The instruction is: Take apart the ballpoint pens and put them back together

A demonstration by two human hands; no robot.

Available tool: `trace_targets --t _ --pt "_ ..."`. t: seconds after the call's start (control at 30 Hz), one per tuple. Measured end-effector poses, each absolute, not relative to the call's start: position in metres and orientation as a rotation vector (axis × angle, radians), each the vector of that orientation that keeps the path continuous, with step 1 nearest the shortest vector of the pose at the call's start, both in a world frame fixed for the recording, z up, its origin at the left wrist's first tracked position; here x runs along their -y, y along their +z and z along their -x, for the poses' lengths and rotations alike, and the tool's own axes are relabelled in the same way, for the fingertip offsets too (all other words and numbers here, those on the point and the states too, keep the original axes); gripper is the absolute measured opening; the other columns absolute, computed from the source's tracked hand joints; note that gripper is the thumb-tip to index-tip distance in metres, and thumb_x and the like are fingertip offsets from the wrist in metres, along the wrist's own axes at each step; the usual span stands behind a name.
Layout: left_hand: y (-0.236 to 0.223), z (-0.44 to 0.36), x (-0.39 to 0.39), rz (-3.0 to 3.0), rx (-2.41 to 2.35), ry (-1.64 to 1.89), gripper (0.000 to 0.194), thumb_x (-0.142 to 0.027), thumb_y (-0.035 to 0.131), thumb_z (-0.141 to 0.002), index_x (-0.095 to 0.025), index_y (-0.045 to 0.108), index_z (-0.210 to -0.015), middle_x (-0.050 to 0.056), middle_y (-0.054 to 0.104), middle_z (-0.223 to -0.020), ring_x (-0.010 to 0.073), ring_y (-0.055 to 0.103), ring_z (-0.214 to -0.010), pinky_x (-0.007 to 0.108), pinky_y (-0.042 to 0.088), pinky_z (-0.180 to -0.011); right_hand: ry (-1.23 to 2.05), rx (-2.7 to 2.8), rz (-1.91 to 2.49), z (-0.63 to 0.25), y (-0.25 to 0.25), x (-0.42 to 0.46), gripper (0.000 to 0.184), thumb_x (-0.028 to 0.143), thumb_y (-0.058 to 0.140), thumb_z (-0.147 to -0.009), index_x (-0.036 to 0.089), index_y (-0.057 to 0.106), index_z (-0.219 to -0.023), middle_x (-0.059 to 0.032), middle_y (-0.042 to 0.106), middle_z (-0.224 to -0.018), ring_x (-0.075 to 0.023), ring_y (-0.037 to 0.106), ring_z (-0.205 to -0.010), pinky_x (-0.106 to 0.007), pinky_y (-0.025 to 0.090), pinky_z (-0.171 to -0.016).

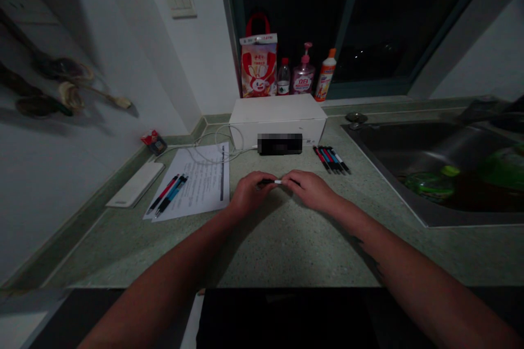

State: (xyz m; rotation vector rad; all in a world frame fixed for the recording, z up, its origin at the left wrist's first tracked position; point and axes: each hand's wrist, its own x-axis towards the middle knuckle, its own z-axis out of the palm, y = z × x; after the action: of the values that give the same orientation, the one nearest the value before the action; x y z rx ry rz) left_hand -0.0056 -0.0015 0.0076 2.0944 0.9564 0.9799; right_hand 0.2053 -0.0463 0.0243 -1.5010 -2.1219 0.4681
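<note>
Both hands meet over the middle of the counter on a slim pen (278,181) with a white middle part and dark ends, held level. My left hand (249,194) is closed round its left end, and my right hand (313,188) pinches the right end. The fingers cover much of the pen, so I cannot tell whether it is whole or in two parts. To the right of my hands, several pens (331,160) in red, blue, white and black lie side by side. At the left, a few red and blue pens (172,195) rest on printed sheets (204,185).
Behind my hands stands a white box (278,110), with a black device (280,145) and a white cable (204,159) before it. A white board-like piece (137,184) lies by the left wall. The metal sink (393,185) is at the right. Bottles (303,77) and a red bag (258,68) line the window.
</note>
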Motion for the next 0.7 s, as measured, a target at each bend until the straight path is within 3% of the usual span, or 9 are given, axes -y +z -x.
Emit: trace_targets --t 0.17,0.3,0.4,0.7 --pt "0.0109 0.0042 0.0006 -1.923 -1.016 0.943 0.015 -0.031 0.063 -0.092 -0.02 0.073 -0.095 0.005 0.077 -0.089 0.0179 0.071 -0.08 0.034 0.058 -0.079 0.401 2.107 1.594 -0.2063 0.0257 0.0458 0.03 0.033 0.045 -0.103 0.022 0.072 -0.099 -0.0084 0.075 -0.102 -0.0241 0.068 -0.094 -0.035 0.047 -0.081" --pt "0.0078 0.0036 -0.0032 -1.865 -1.037 0.997 0.014 -0.029 0.072 -0.083 -0.019 0.071 -0.093 0.005 0.076 -0.092 0.0173 0.071 -0.08 0.032 0.058 -0.078 0.382 2.112 1.64 -0.2072 0.0253 0.0449 0.031 0.034 0.045 -0.104 0.022 0.072 -0.098 -0.0082 0.074 -0.099 -0.0239 0.068 -0.091 -0.034 0.046 -0.078" --pt "0.005 0.004 -0.005 -1.764 -1.035 1.006 0.018 -0.033 0.067 -0.088 -0.018 0.069 -0.098 0.005 0.074 -0.085 0.0169 0.07 -0.076 0.03 0.057 -0.072 0.382 2.087 1.633 -0.208 0.0249 0.0444 0.029 0.034 0.046 -0.103 0.023 0.072 -0.098 -0.0079 0.075 -0.099 -0.024 0.067 -0.091 -0.035 0.047 -0.077" --pt "0.006 0.005 -0.0057 -1.757 -1.049 1.033 0.013 -0.03 0.066 -0.088 -0.018 0.068 -0.093 0.004 0.073 -0.083 0.0173 0.069 -0.079 0.032 0.055 -0.077 0.35 2.069 1.607 -0.2106 0.0225 0.043 0.029 0.034 0.046 -0.103 0.026 0.073 -0.097 -0.0089 0.075 -0.101 -0.0253 0.067 -0.092 -0.038 0.048 -0.078"
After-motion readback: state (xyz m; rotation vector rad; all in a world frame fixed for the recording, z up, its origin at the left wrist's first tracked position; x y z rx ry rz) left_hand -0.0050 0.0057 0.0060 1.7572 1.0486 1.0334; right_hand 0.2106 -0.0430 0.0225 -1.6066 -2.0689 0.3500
